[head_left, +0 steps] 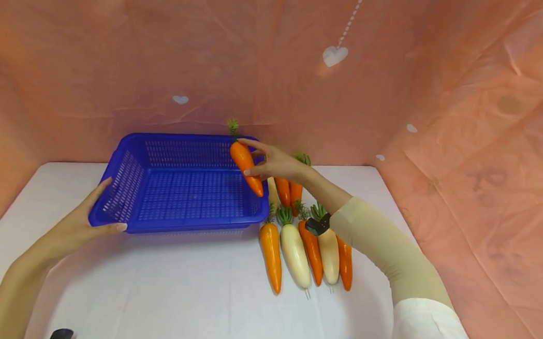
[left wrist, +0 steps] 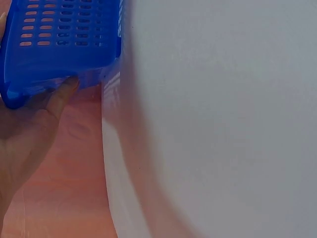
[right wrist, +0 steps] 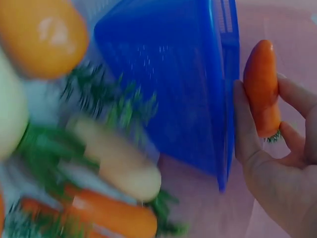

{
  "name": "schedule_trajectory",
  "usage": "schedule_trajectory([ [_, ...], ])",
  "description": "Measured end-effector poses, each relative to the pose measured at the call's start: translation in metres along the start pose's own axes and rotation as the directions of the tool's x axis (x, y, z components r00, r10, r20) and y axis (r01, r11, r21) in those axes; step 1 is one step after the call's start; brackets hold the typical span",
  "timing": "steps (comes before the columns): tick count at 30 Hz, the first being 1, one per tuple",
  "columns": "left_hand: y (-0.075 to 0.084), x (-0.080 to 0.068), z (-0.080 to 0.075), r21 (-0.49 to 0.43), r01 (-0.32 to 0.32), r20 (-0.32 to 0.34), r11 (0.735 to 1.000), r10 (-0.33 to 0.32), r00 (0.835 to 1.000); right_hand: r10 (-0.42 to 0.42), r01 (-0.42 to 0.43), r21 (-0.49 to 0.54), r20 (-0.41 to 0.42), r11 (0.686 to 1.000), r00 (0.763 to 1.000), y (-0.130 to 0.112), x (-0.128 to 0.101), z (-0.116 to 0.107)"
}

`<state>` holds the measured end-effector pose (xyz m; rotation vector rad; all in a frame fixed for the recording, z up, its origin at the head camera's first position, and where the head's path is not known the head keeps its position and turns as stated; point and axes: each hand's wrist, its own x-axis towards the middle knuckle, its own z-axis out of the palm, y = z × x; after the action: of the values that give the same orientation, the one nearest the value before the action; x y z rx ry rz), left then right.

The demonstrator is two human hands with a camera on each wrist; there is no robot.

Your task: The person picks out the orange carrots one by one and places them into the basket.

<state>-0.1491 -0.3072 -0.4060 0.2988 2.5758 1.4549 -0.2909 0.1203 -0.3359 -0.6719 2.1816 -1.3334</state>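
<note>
An orange carrot (head_left: 245, 163) with a green leafy top is pinched between the thumb and fingers of my right hand (head_left: 276, 163). It tilts over the right end of a blue plastic basket (head_left: 186, 227), whose visible floor bears nothing. In the right wrist view the carrot (right wrist: 261, 88) shows beside the basket's outer wall (right wrist: 163, 94). My left hand (head_left: 76, 228) grips the basket's left end, thumb at the front corner. The left wrist view has that hand (left wrist: 29, 144) at the basket's corner (left wrist: 54, 64), with some fingers hidden.
Right of the basket lie a front row of carrots (head_left: 271, 257) and white radishes (head_left: 295, 253), with more carrots (head_left: 283, 192) behind, partly covered by my right arm. A white-covered table (head_left: 191, 299) lies beneath. An orange cloth (head_left: 199, 54) hangs behind it.
</note>
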Motion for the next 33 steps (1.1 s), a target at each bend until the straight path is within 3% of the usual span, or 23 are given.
schedule_trajectory([
  [6,0.0,0.0,0.002,-0.009,0.011,-0.014,1.0,-0.011,1.0,-0.009,0.006,0.104,0.027,0.995,1.0,-0.014,0.03,0.032],
  [16,-0.001,0.0,0.001,-0.012,0.028,-0.017,1.0,-0.028,0.999,-0.005,0.002,0.113,0.031,0.994,0.999,-0.026,0.068,0.085],
  [25,0.0,-0.001,0.002,0.013,0.022,-0.027,1.0,-0.021,0.999,0.124,-0.121,0.173,-0.005,0.977,0.992,-0.032,0.098,0.136],
  [33,-0.001,-0.001,0.001,0.033,0.053,-0.008,0.998,-0.052,0.999,0.177,-0.168,0.127,-0.056,0.977,0.983,-0.04,0.116,0.177],
])
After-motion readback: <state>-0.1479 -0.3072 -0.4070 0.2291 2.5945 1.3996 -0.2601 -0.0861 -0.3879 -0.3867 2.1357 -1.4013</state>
